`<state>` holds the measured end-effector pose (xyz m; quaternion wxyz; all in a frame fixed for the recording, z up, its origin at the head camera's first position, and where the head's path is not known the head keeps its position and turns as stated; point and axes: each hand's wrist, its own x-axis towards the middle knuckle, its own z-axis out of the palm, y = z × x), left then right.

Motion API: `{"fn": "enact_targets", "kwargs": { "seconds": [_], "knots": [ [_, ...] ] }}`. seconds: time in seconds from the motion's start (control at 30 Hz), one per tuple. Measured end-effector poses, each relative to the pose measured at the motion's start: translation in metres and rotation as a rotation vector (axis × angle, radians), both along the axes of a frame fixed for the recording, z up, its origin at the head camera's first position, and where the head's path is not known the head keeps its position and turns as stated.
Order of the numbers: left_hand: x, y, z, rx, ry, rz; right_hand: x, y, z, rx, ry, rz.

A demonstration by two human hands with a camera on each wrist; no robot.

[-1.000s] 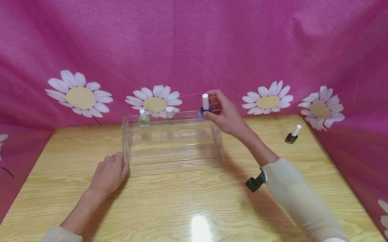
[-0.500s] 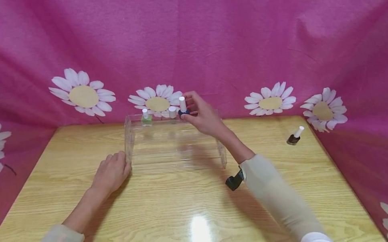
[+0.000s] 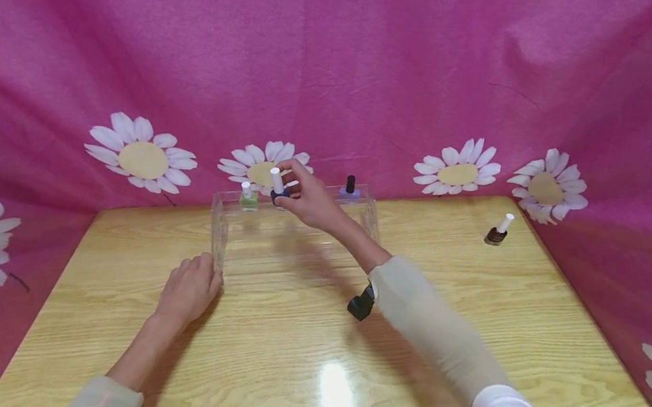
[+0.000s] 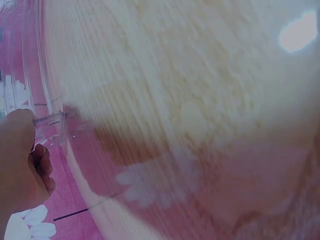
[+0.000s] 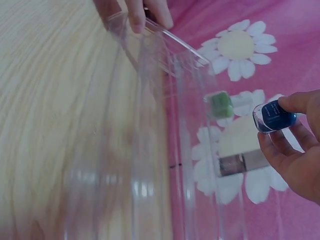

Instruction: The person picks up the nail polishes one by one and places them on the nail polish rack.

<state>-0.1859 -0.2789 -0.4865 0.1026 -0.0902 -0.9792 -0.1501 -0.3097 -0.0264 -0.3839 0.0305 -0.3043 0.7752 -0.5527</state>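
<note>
My right hand (image 3: 310, 198) pinches a dark blue nail polish bottle (image 5: 276, 117) with a white cap between thumb and fingers, above the top tier of a clear stepped display rack (image 3: 217, 237). On that tier stand a green nail polish bottle (image 3: 249, 201) with a white cap, and a lilac one (image 3: 350, 192) with a black cap. A third, brownish-grey nail polish bottle (image 5: 232, 165) shows there in the right wrist view; my right hand and its bottle hide it in the head view. My left hand (image 3: 190, 288) grips the rack's left side panel (image 4: 50, 118).
A dark nail polish bottle (image 3: 496, 235) with a white cap stands at the right of the wooden table (image 3: 248, 362). Pink cloth (image 3: 345, 58) with daisies hangs behind and along both sides. The rack's lower tiers face the front.
My right hand has carried the dark blue bottle leftward along the rack's top tier, uncovering the lilac bottle and covering the brownish-grey one. My left hand stays on the rack's side.
</note>
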Motion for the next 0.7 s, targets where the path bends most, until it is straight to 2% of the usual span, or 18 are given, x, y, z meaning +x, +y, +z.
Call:
{"fn": "enact_targets", "kwargs": {
  "seconds": [0.2, 0.4, 0.53, 0.7],
  "knots": [
    [0.000, 0.002, 0.001, -0.002, 0.010, -0.003, 0.002, -0.018, -0.010, 0.000, -0.021, 0.034],
    [0.001, 0.002, 0.000, 0.007, 0.022, -0.003, 0.003, -0.032, -0.024, 0.012, -0.001, 0.057],
    [0.001, 0.002, 0.000, 0.007, 0.019, 0.001, 0.004, -0.040, -0.032, 0.011, 0.010, 0.052],
    [0.001, 0.002, 0.001, 0.006, 0.018, 0.006, 0.006, -0.047, -0.035, 0.061, 0.025, 0.033]
  ]
}}
